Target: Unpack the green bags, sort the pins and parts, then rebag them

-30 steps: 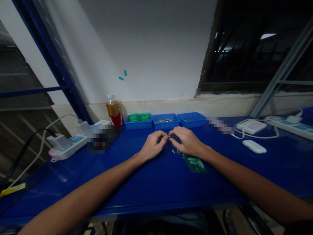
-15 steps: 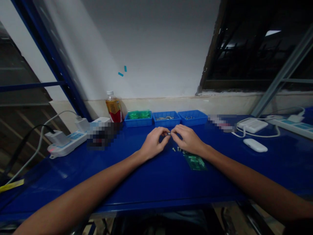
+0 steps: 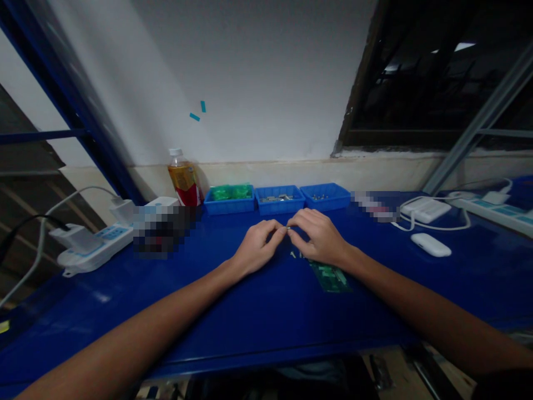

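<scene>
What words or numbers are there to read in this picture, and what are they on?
None that I can read.
Bottle: its red label is too blurred.
Left power strip and right power strip: any markings are too small.
Green bag: too dark and blurry to tell.
Tiny piece at the fingertips: too small to tell.
Pixelated patches: anything written there is hidden.
</scene>
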Motion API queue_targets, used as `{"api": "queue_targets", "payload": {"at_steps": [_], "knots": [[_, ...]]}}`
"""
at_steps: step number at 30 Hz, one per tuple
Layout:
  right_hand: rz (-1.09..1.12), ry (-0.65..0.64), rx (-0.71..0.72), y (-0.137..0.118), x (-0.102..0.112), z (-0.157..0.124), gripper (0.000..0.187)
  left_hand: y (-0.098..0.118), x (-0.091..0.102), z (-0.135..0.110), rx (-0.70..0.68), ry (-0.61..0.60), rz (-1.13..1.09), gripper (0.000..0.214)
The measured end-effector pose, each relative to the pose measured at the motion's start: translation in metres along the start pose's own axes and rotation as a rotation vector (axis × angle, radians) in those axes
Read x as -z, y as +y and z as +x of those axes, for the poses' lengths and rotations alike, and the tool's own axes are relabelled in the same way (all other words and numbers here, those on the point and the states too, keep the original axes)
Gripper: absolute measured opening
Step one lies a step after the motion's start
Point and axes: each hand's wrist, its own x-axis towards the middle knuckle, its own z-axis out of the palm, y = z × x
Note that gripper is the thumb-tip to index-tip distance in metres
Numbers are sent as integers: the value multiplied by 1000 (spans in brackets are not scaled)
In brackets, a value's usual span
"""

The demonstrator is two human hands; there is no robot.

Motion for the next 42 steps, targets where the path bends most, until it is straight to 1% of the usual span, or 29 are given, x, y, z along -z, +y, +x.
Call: {"api": "queue_targets", "payload": {"at_steps": [2,3,5,6,7,9,11,12,15,18,22,25,28,30,32,33,35,37,38,39,40,41,42], "knots": [[-71,11,-30,10,3,2,15,1,1,-1,-55,-89,58,26],[-110,20,-65,19,5,4,17,2,2,-2,-93,-140,106,23],[-170,23,-186,45,8,8,19,4,3,-3,-171,-241,202,23],[-190,2,-275,62,10,11,19,4,4,-4,-198,-290,242,24],[-199,-38,-372,79,11,13,19,5,5,-4,-214,-334,270,23],[-230,-183,-564,116,13,19,21,6,7,-3,-227,-395,296,18],[-272,-271,-639,148,13,24,20,5,9,0,-234,-419,297,15],[-298,-304,-654,162,12,26,20,4,10,1,-238,-421,290,14],[-376,-393,-684,194,9,33,18,0,14,4,-228,-417,240,17],[-435,-498,-717,213,4,37,19,-7,18,4,-183,-411,169,18],[-476,-633,-743,224,-5,38,14,-15,27,-6,-133,-410,66,16],[-497,-687,-745,227,-10,38,14,-18,34,-16,-105,-396,-2,14],[-495,-716,-737,230,-10,40,13,-20,39,-21,-85,-364,-83,10],[-491,-724,-735,224,-7,43,13,-20,39,-20,-52,-336,-180,6],[-489,-653,-710,203,0,45,18,-21,39,-16,26,-291,-302,7],[-482,-558,-677,184,3,45,21,-21,38,-14,91,-282,-358,10],[-358,-322,-531,132,7,43,22,-23,37,-9,269,-308,-442,20],[-136,-202,-366,72,7,39,20,-24,36,-6,441,-349,-514,29],[-48,-141,-261,43,5,36,18,-25,36,-5,502,-361,-553,33],[16,-123,-165,19,2,32,17,-25,36,-5,538,-360,-594,35],[62,-146,-98,-1,-1,30,17,-26,36,-5,550,-355,-633,37],[103,-140,-37,-15,-5,27,14,-26,36,-6,552,-357,-661,37],[127,-138,-6,-24,-9,26,12,-27,35,-6,550,-360,-677,37]]}}
